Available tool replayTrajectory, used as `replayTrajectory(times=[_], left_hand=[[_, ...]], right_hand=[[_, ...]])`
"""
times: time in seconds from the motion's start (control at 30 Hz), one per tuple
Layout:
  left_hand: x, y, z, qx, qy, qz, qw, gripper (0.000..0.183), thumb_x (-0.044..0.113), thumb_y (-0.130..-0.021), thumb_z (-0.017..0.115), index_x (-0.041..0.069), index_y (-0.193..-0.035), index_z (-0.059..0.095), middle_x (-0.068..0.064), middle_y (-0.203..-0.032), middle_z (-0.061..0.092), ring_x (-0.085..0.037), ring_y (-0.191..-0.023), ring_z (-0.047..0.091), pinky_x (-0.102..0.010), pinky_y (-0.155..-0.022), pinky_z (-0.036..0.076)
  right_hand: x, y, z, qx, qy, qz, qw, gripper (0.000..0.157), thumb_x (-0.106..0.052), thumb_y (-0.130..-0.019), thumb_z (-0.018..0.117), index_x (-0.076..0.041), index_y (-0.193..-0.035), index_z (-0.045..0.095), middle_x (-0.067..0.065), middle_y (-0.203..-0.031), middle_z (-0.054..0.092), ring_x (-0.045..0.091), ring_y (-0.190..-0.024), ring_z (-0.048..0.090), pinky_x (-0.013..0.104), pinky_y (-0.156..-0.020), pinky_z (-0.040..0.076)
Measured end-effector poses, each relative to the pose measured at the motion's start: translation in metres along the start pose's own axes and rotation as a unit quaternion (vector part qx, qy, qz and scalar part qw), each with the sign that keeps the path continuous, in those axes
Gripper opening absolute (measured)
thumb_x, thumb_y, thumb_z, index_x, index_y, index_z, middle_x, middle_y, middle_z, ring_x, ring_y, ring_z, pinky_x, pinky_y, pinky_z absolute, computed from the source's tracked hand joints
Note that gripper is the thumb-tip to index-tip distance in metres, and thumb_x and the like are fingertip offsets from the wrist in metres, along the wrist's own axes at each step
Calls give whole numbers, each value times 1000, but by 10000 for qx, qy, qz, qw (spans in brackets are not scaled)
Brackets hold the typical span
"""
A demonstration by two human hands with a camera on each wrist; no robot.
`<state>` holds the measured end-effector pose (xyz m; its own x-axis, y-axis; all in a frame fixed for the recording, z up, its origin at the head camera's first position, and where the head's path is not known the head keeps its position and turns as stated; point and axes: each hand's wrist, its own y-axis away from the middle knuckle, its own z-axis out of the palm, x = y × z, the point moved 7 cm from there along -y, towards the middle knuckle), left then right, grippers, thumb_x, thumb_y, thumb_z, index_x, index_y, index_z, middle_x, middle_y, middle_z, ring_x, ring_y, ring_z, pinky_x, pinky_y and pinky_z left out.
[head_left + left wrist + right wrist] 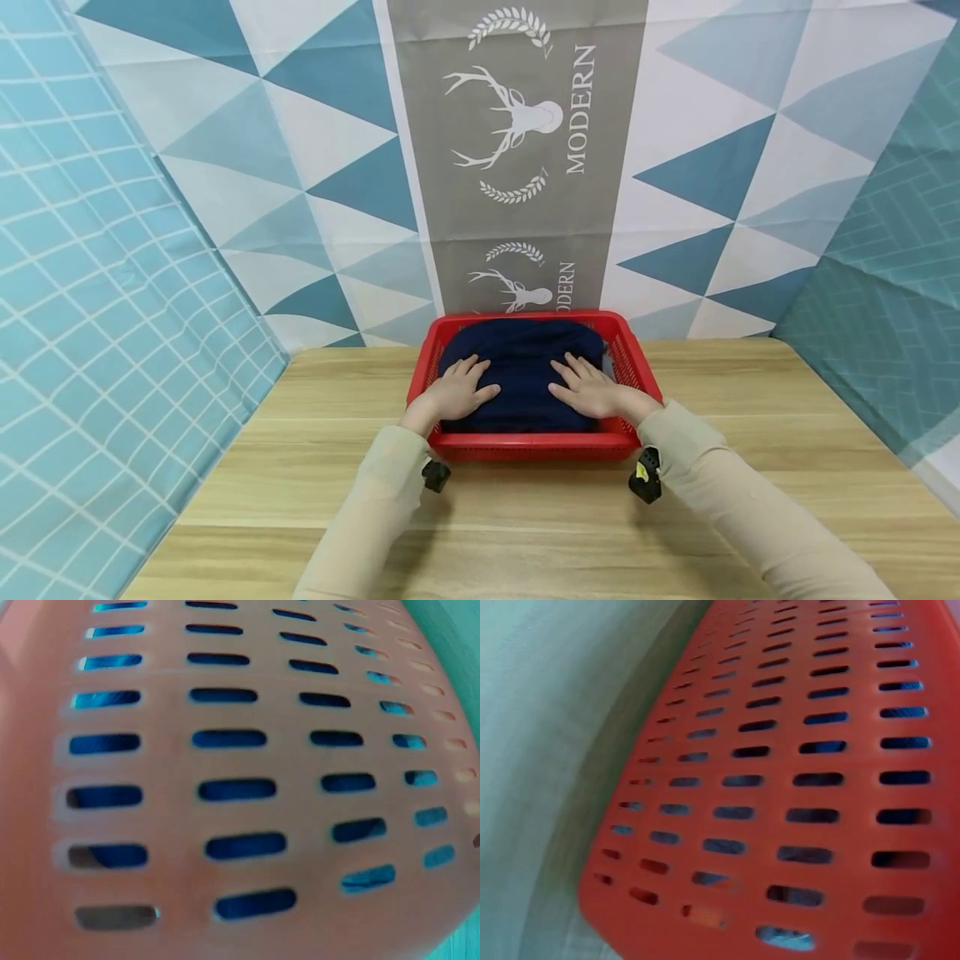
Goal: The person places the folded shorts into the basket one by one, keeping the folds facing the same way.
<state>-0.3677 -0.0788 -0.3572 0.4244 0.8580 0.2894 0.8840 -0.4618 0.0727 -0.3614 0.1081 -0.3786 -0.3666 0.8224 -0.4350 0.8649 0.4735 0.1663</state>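
Note:
A red plastic basket [532, 444] with slotted walls stands on the table against the back wall. Inside it lies dark navy folded cloth [521, 375], which fills most of the basket. My left hand [456, 392] rests on the cloth's left part with straight, spread fingers. On the right part, my right hand [590, 389] lies the same way, palm down. Both wrist views look at the basket's slotted side, the left at a wall [165, 765] and the right at another stretch of wall [780, 765], with dark cloth showing through; neither shows the hands.
The wooden table [540, 533] reaches around the basket on the left, right and front. Behind rises a patterned wall covering [517, 208], with tiled-pattern sheets on both sides. A bit of grey cloth [607, 364] shows at the basket's right inside edge.

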Motion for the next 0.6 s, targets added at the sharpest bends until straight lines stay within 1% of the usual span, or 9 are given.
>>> replayTrajectory(times=[0.07,0.13,0.2,0.33,0.47,0.6], left_hand=[[0,1,1,-16,28,-27,10000,60,38,-95,41,5,-143,27,-19,-148,19,-39,-135,17,-51,-109,18],[0,0,1,-2,-10,-36,10000,60,39,-95,42,6,-143,26,-19,-149,18,-40,-136,16,-50,-110,16],[-2,-1,1,3,-116,-30,9999,62,41,-94,42,8,-144,24,-17,-149,17,-39,-136,15,-49,-110,15],[-2,-1,-4,181,-29,202,9996,62,41,-93,45,10,-143,28,-17,-148,21,-37,-136,17,-49,-109,18],[-5,5,-13,510,405,467,9968,57,37,-91,50,10,-140,36,-16,-146,28,-32,-134,25,-47,-108,25],[-7,12,-27,897,556,726,9918,56,38,-91,51,13,-139,38,-13,-146,30,-30,-134,28,-46,-107,26]], right_hand=[[2,1,2,71,19,37,10000,67,-48,-96,25,-6,-146,9,21,-151,-3,40,-137,-5,59,-107,1],[2,1,2,239,19,-11,9997,67,-49,-96,25,-7,-146,10,21,-151,-1,40,-137,-4,59,-107,2],[1,2,0,512,79,-114,9986,66,-47,-96,27,-5,-145,15,23,-150,4,42,-136,1,60,-107,5],[0,8,-8,944,142,-313,9949,59,-38,-97,34,0,-142,27,27,-147,16,46,-134,11,60,-106,12],[0,19,-20,1133,59,-494,9923,56,-35,-97,37,0,-140,31,25,-146,22,43,-134,15,57,-107,13],[-1,31,-38,1501,64,-727,9860,55,-35,-96,41,-4,-140,33,19,-146,26,37,-136,18,55,-108,15]])
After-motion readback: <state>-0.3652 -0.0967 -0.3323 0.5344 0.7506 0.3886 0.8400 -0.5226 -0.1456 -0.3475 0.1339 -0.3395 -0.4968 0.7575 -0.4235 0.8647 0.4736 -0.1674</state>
